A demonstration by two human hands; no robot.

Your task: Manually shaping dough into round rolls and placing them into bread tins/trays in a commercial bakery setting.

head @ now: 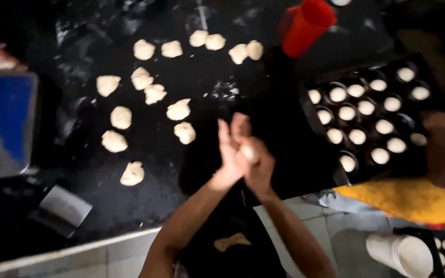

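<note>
My left hand [228, 154] and my right hand [258, 167] are pressed together palm to palm above the counter's front edge, with a small pale dough piece [248, 153] caught between them. Several rough dough lumps [132, 174] lie scattered on the black counter [145, 201] to the left and beyond my hands. To the right stands a dark baking tray [312, 117] whose round cups hold smooth dough balls [357, 136].
A red cup [306, 25] stands at the back. A blue scale [3, 123] and a metal scraper [65, 206] are at the left. A yellow cloth [405, 198], white stacked cups [400, 253] and another person's arm [441, 149] are at the right.
</note>
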